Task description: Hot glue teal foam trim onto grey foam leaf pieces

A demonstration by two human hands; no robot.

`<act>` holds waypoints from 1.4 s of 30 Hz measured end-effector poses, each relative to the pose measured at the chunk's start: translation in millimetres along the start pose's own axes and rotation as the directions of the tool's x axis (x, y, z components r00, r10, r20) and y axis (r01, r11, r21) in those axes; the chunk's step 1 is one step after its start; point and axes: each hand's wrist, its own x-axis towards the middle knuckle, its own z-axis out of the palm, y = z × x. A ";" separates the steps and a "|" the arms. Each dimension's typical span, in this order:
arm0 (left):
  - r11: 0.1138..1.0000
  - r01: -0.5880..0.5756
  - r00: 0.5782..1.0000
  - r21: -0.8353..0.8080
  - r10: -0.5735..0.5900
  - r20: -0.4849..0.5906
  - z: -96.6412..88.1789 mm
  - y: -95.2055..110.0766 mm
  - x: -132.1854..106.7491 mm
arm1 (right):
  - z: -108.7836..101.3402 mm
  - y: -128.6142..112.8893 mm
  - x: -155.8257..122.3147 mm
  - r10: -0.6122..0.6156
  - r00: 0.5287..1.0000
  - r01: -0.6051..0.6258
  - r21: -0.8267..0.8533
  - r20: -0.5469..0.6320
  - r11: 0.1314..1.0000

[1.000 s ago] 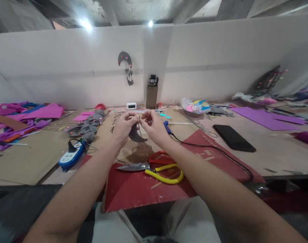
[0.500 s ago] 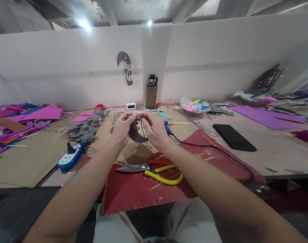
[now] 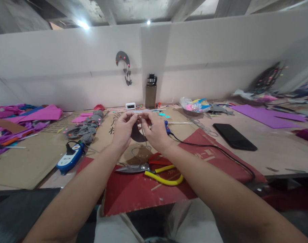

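Note:
A dark grey crescent-shaped piece (image 3: 138, 134), which looks like felt, hangs between my hands above the cardboard. My left hand (image 3: 123, 129) pinches its upper end between thumb and fingers. Close beside it, my right hand (image 3: 156, 130) is closed at the same end, its fingertips nearly meeting the left ones. A thin grey cord (image 3: 142, 130) runs down from the right fingertips and loops over the cardboard below. The exact point where cord and crescent meet is hidden by the fingers. Scissors (image 3: 133, 168) with yellow and red handles lie beneath my hands.
Red-printed cardboard (image 3: 141, 199) covers the table front. A blue-and-white power strip (image 3: 71, 158) and grey felt pieces (image 3: 90, 126) lie left. A black cable (image 3: 206, 145) and phone (image 3: 234, 137) lie right. Behind stand a bottle (image 3: 150, 95) and small clock (image 3: 130, 106); a crescent ornament (image 3: 122, 59) hangs above.
The crescent has turned slightly, and its lower tip sits more behind my right fingers. Both hands stay together in nearly the same place; the view has shifted only a little.

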 end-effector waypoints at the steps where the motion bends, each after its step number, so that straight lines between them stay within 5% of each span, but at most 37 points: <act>1: 1.000 0.004 1.000 -0.007 -0.004 -0.004 -0.6 -0.7 0.4 | -0.9 -0.8 0.2 -0.006 1.000 0.006 -0.019 0.001 1.000; 19: 0.997 -0.026 1.000 -0.068 0.026 -0.006 1.5 1.9 -0.1 | 0.6 1.6 -1.0 -0.126 0.992 0.128 -0.191 0.023 0.973; 30: 0.966 0.052 0.999 -0.255 -0.048 0.025 -5.1 -1.3 9.6 | -2.1 0.7 -1.3 -0.242 0.944 0.307 -0.326 0.225 0.894; 37: 0.969 0.113 0.993 -0.218 -0.119 -0.015 -17.3 0.7 20.2 | -4.0 1.6 2.3 -0.108 0.978 0.133 -0.130 0.181 0.983; 42: 0.986 0.043 0.989 -0.158 -0.064 -0.130 -31.9 9.9 30.2 | -7.8 5.4 8.2 0.163 0.980 -0.173 0.089 0.111 0.981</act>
